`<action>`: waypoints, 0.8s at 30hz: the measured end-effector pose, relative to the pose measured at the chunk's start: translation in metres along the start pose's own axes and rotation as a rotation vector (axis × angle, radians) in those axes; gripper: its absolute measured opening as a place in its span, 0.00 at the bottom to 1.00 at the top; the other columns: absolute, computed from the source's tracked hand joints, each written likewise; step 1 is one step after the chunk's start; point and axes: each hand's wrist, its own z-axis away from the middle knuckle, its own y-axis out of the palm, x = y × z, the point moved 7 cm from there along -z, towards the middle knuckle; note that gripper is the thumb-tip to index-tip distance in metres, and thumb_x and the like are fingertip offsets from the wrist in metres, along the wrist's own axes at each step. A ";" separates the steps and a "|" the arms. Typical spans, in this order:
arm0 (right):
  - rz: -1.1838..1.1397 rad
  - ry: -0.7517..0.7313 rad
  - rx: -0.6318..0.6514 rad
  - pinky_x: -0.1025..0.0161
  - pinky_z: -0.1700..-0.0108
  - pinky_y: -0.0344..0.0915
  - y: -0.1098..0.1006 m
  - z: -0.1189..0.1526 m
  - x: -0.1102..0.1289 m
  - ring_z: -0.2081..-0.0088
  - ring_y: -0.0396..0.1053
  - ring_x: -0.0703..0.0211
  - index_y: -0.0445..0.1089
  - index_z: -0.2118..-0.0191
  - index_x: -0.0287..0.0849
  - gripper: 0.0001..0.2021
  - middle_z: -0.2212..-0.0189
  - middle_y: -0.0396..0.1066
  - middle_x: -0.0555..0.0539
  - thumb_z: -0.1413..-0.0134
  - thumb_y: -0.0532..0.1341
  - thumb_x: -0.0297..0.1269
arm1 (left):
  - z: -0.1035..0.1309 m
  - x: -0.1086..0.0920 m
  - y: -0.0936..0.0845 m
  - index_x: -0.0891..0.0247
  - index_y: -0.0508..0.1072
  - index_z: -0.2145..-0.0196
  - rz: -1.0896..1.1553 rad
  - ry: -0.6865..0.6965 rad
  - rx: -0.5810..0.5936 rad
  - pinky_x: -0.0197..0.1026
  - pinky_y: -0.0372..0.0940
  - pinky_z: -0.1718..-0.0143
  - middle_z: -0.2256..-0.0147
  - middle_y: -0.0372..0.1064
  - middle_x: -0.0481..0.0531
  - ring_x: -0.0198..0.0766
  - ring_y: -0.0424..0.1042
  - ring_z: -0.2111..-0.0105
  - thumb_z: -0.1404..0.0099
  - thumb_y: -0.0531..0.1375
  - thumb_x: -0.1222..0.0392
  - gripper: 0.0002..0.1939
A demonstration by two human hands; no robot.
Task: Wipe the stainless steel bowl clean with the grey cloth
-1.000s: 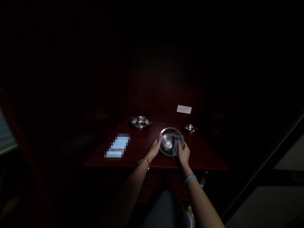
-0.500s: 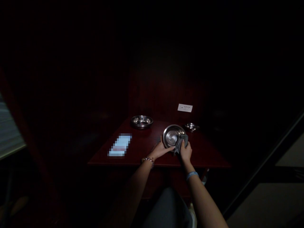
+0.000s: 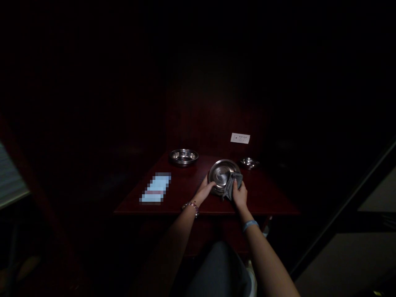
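A shiny round metal dish (image 3: 221, 173) is tilted up toward me over the front part of the dark red table (image 3: 182, 194). My left hand (image 3: 204, 191) grips its left rim, thumb on the inner side and the other fingers mostly hidden beneath. In my right hand (image 3: 240, 194) is a bunched grey cloth (image 3: 231, 186), pressed against the dish's lower right rim. The cloth covers that part of the dish, and its loose end hangs below the rim.
Toward the back left of the table sits another metal dish (image 3: 183, 157). A smaller metal dish (image 3: 249, 163) lies at the back right. A pixelated bright rectangle (image 3: 155, 189) is at the left. A white socket plate (image 3: 240, 138) is on the back wall.
My left hand has shifted left along the rim, its thumb now higher on the dish's left side. The dish has moved slightly left, and the cloth sits a little lower on it.
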 end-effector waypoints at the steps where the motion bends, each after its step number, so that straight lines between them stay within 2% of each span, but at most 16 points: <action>1: -0.002 -0.004 0.001 0.58 0.53 0.69 0.000 0.000 0.000 0.53 0.78 0.45 0.74 0.54 0.40 0.20 0.57 0.80 0.35 0.36 0.54 0.52 | 0.001 -0.001 -0.002 0.64 0.69 0.40 -0.004 -0.010 -0.009 0.50 0.56 0.33 0.41 0.72 0.57 0.50 0.67 0.38 0.43 0.60 0.65 0.31; 6: -0.013 -0.020 -0.013 0.59 0.52 0.69 -0.002 0.000 0.001 0.54 0.77 0.46 0.74 0.55 0.41 0.20 0.58 0.80 0.37 0.38 0.55 0.52 | 0.002 0.000 -0.009 0.64 0.74 0.47 -0.042 -0.066 -0.016 0.51 0.59 0.35 0.46 0.76 0.58 0.51 0.70 0.41 0.38 0.58 0.58 0.22; 12: -0.011 0.002 -0.018 0.60 0.54 0.69 -0.001 -0.003 -0.003 0.55 0.77 0.46 0.75 0.57 0.41 0.20 0.60 0.80 0.38 0.38 0.55 0.52 | 0.003 0.000 0.001 0.65 0.69 0.41 -0.033 -0.024 0.075 0.50 0.56 0.32 0.40 0.70 0.62 0.51 0.67 0.37 0.33 0.58 0.51 0.26; 14: -0.016 0.023 -0.031 0.59 0.54 0.69 -0.002 -0.005 -0.006 0.56 0.78 0.46 0.75 0.58 0.41 0.20 0.60 0.80 0.37 0.39 0.56 0.52 | 0.003 -0.002 0.004 0.65 0.65 0.37 -0.042 0.009 0.090 0.49 0.54 0.31 0.37 0.67 0.62 0.49 0.64 0.35 0.33 0.59 0.50 0.29; 17: -0.030 0.065 -0.107 0.57 0.53 0.69 -0.006 -0.005 -0.010 0.55 0.78 0.44 0.75 0.54 0.38 0.21 0.57 0.80 0.35 0.38 0.55 0.51 | 0.004 -0.005 0.008 0.61 0.53 0.31 -0.069 0.048 0.114 0.49 0.54 0.31 0.33 0.61 0.62 0.47 0.62 0.34 0.34 0.62 0.49 0.39; 20: -0.016 0.082 -0.157 0.56 0.53 0.69 -0.009 -0.005 -0.011 0.54 0.78 0.43 0.75 0.52 0.37 0.22 0.55 0.79 0.33 0.37 0.53 0.49 | 0.007 -0.001 0.013 0.63 0.45 0.29 -0.140 0.007 0.179 0.52 0.59 0.34 0.35 0.63 0.66 0.49 0.66 0.37 0.39 0.67 0.47 0.50; 24: 0.061 0.087 -0.102 0.57 0.56 0.70 -0.005 -0.006 -0.010 0.56 0.78 0.43 0.75 0.53 0.38 0.21 0.57 0.80 0.34 0.36 0.53 0.49 | 0.009 0.009 0.009 0.68 0.43 0.28 -0.357 -0.044 0.175 0.52 0.60 0.35 0.38 0.67 0.70 0.56 0.67 0.37 0.46 0.71 0.44 0.60</action>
